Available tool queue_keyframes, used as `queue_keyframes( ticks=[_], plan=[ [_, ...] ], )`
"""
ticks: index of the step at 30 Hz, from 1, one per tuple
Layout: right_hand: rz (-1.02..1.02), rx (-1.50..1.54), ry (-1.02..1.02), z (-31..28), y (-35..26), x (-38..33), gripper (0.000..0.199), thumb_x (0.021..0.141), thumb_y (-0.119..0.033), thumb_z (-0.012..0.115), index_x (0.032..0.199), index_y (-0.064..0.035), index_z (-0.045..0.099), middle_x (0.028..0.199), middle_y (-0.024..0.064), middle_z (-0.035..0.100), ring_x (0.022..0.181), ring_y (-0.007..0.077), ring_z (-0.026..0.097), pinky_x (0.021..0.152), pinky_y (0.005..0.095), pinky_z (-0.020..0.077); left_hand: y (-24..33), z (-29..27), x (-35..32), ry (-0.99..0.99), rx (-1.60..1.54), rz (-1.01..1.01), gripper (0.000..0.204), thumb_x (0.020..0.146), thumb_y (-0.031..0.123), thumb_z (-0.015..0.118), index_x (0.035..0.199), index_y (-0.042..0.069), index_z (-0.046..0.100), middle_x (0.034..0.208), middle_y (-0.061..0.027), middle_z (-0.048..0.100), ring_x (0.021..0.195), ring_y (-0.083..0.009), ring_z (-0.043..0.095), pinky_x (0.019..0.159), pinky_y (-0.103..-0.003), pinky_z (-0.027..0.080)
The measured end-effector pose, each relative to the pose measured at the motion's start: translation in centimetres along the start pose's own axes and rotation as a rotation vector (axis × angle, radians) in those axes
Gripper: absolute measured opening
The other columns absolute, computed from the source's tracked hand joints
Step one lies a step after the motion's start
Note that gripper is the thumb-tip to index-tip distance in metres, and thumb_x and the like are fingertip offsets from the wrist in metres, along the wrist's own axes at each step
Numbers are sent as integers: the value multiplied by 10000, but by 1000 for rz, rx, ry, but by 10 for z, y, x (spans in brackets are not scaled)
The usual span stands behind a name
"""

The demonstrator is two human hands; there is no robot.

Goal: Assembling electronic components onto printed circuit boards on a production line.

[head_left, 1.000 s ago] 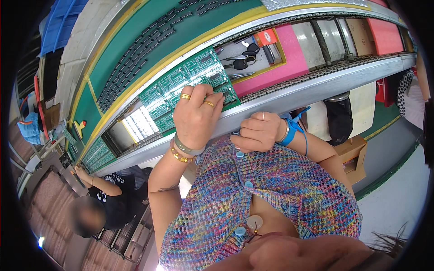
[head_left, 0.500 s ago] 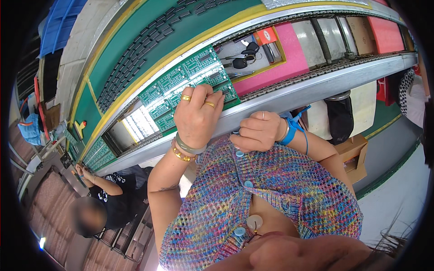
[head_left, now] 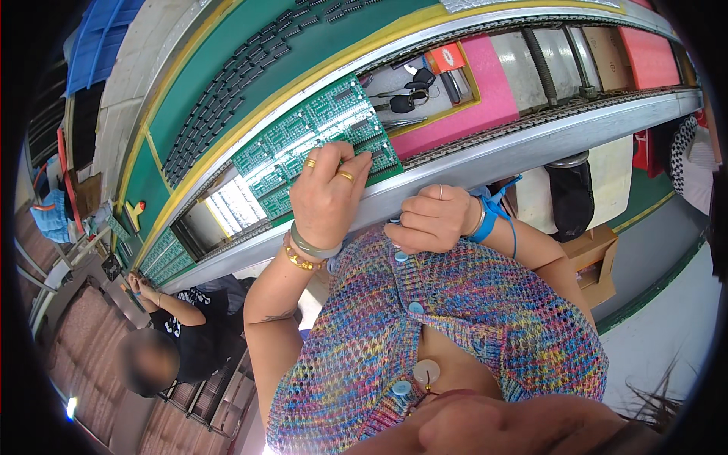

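Green board point(head_left: 302, 130) bears some chips; loose chips point(head_left: 281, 53) remain. Left hand point(head_left: 324, 196) and right hand point(head_left: 436, 220): fingers curled together, contents unclear.

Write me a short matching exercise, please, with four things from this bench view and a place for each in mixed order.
Things:
1. Left hand
2. Black chips
3. Keys
4. Blue strap

Places:
A. Inside the yellow-edged tray
B. Around the wrist of the right hand
C. Over the green circuit board
D. Laid out on the green surface on the far side of the rail

Right pairs: 1-C, 2-D, 3-A, 4-B
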State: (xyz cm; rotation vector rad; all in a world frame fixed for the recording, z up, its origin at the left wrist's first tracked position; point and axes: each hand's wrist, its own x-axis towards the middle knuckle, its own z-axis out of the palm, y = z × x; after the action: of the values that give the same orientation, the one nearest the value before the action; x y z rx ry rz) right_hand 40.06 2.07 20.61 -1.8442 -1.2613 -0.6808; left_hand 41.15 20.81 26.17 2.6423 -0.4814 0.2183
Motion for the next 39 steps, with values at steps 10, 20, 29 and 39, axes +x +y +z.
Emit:
queue_keyframes(
  ticks=[10,20,29,39],
  plan=[
    [-10,3,22,1,2,2,197,729,-259,662,872,-126,640,696,-44,519,680,108,562,562,226,390,4,1,-7,-36,136,99,247,703,52,759,945,84,717,865,-22,575,703,-182,567,547,-298,476],
    [-11,44,26,-5,3,-4,202,734,-273,674,870,-125,650,669,-53,496,654,102,555,558,229,381,11,-4,32,-209,-84,98,328,728,135,746,1055,130,709,903,-32,576,782,-240,549,644,-345,476],
    [-10,-45,1,-1,0,-1,177,829,-275,640,876,-107,673,691,-33,540,672,127,573,589,244,396,-67,9,131,262,214,63,121,721,192,761,835,153,744,882,-4,567,843,-231,562,681,-356,500],
    [-25,-69,37,2,2,-1,140,762,-225,651,862,-128,639,676,-52,494,666,97,551,591,214,383,-74,5,143,85,145,17,135,728,210,757,842,138,752,856,-8,582,857,-231,564,693,-359,503]
  ],
)
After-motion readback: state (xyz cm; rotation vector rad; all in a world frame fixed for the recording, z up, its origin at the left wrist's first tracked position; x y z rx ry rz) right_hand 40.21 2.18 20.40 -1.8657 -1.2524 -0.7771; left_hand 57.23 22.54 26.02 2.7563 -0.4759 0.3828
